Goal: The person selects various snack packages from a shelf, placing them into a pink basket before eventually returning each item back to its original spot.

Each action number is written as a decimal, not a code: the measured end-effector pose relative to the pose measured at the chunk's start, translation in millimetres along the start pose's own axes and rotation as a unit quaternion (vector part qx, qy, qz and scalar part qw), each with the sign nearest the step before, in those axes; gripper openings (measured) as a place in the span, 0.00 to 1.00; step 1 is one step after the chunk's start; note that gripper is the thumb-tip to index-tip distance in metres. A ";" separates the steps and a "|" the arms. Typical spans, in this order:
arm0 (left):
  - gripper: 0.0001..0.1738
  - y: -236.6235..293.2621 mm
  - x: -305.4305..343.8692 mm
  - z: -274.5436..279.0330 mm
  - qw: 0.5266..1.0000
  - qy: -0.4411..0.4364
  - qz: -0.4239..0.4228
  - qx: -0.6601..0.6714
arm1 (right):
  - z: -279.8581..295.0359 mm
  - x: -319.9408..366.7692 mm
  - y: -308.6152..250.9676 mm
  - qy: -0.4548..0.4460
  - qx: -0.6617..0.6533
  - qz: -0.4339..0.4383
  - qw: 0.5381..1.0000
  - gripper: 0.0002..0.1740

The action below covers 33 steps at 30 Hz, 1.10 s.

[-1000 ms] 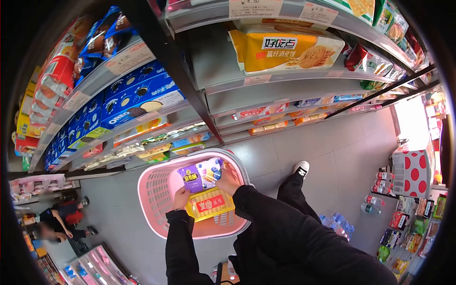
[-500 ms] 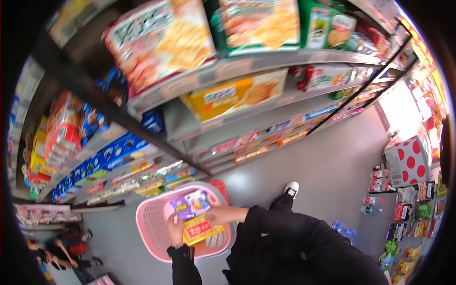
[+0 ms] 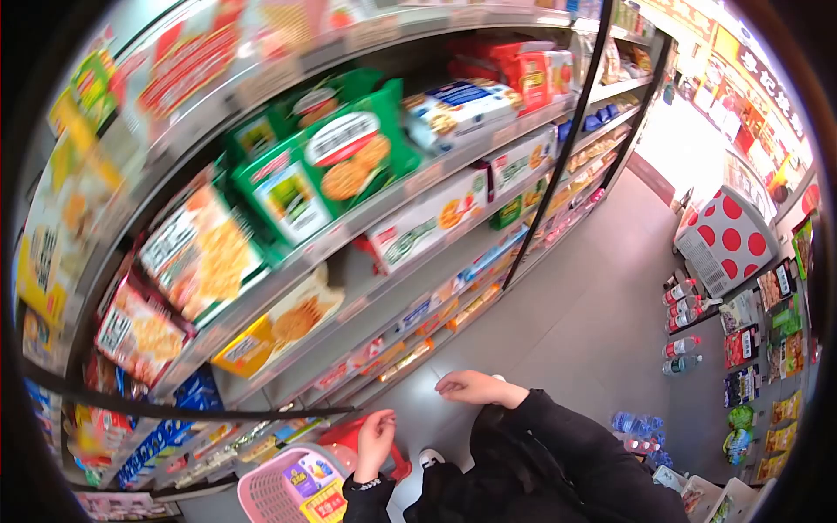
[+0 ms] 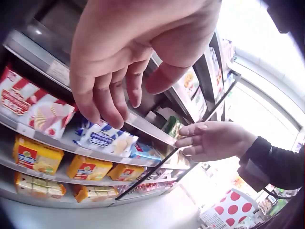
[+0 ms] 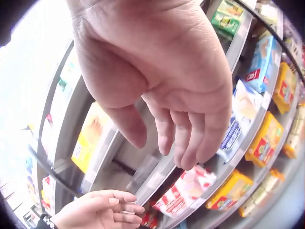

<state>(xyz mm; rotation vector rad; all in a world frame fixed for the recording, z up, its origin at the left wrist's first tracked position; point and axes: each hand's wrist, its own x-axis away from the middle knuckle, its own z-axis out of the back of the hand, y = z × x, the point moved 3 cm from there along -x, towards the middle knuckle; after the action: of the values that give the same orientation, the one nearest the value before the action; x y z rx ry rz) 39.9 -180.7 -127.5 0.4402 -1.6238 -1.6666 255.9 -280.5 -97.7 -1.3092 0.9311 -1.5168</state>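
My left hand [image 3: 377, 440] hovers beside the pink basket [image 3: 253, 488], holding nothing, its fingers loosely bent in the left wrist view. My right hand [image 3: 471, 386] is out in front of the shelves, also with nothing in it; its fingers hang relaxed in the right wrist view. Inside the basket lie a purple snack pack [image 3: 300, 478] and a yellow biscuit pack [image 3: 326, 505], partly cut off by the frame edge. Shelves near the hands carry a red-and-white striped wafer pack [image 4: 38, 102], a blue-and-white pack [image 4: 106, 138] and yellow packs [image 4: 89, 168].
Tiered shelves [image 3: 384, 205] of biscuits curve along the left and front. A red basket [image 3: 399, 453] stands by the pink one. Right of the grey floor [image 3: 575, 288] are a red-dotted box [image 3: 728, 231], bottles [image 3: 682, 347] and hanging snack bags [image 3: 741, 383].
Both hands have let go of the packs, which now lie in the basket, and come up out of it. The view has swung right along the shelves, leaving the basket at lower left.
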 end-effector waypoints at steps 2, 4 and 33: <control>0.12 17.5 -34.0 -36.2 0.999 -0.037 0.019 -0.032 | 49.6 13.3 8.0 0.030 -0.024 -0.021 0.999 0.17; 0.13 28.2 -66.4 -72.3 0.994 -0.084 0.009 -0.074 | 98.0 22.6 17.4 0.080 -0.065 -0.049 0.993 0.18; 0.26 120.7 -358.1 -314.6 0.965 0.030 -0.179 -0.191 | 389.4 -48.1 31.0 0.332 0.518 0.099 0.782 0.22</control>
<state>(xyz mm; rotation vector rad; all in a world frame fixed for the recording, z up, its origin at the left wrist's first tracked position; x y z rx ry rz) 529.2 -135.0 -145.3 0.6031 -1.1842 -2.1575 647.0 -239.1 -81.0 0.1403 0.4201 -1.8996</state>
